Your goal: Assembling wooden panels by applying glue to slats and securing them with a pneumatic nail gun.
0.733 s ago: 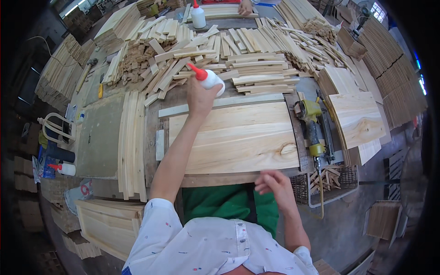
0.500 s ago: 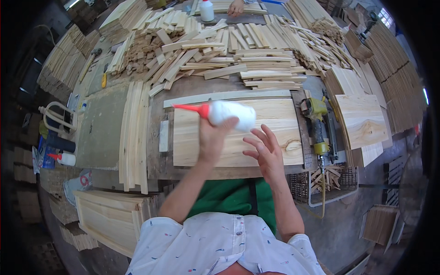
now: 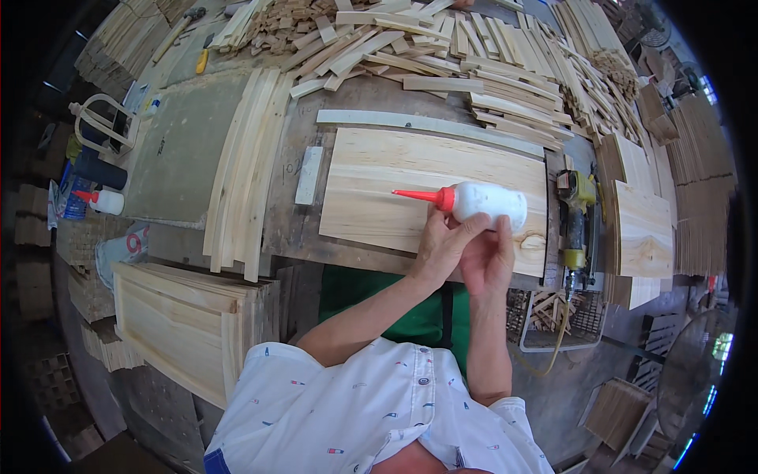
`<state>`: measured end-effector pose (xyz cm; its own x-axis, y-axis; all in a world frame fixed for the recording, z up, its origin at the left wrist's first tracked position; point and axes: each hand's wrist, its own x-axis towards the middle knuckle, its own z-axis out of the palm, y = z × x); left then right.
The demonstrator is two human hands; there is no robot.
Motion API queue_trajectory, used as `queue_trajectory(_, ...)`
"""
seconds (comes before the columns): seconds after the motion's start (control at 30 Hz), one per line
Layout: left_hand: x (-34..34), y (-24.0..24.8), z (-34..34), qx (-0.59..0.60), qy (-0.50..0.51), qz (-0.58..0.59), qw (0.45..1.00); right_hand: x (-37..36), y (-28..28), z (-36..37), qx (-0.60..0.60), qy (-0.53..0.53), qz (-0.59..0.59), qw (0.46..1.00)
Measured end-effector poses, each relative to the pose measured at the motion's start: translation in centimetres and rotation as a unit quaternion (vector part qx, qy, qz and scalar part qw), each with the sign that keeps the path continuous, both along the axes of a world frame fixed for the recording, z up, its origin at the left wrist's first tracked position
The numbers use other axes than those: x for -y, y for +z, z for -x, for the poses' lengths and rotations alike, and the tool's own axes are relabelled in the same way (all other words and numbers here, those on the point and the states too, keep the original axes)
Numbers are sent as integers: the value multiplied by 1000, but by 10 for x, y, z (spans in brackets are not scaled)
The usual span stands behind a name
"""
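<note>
A white glue bottle point(image 3: 489, 202) with a red cap and long red nozzle lies on its side in the air, its nozzle pointing left. My left hand point(image 3: 444, 246) grips it from below, near the cap. Close beside it, my right hand point(image 3: 488, 257) is closed against the bottle's lower side toward its base; the bottle hides part of those fingers. Beneath them a pale wooden panel point(image 3: 379, 186) with a knot near its right end lies on the workbench. Along the panel's far edge runs a light wooden strip point(image 3: 442, 129).
Right of the panel lies a green nail gun point(image 3: 577, 209) with a hose. Long wooden strips point(image 3: 246, 170) lie at the left, and several short slats point(image 3: 371, 51) are heaped at the back. A second glue bottle point(image 3: 106, 201) stands far left. A wire basket point(image 3: 545, 344) holds offcuts.
The bottle has moved right and slightly lower in my left hand. My right hand, spread and apart before, has closed in on the bottle. The whole view has shifted and tilted.
</note>
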<state>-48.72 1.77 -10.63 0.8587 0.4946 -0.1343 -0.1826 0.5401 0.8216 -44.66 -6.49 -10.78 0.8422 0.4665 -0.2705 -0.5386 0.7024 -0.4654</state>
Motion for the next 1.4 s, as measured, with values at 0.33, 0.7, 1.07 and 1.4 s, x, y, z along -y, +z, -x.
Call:
queue_trajectory(0.33,-103,-8,121,-165,103,-621,759,0,38,-66,205,52,144,967)
queue_trajectory(0.7,-153,-39,130,-181,175,-677,692,-103,41,-85,299,99,137,939)
queue_trajectory(1.07,-154,-38,128,-181,193,-667,696,-169,21,-94,291,157,158,930)
queue_trajectory(1.4,-153,-39,127,-191,187,-661,701,-177,18,-94,318,131,163,925)
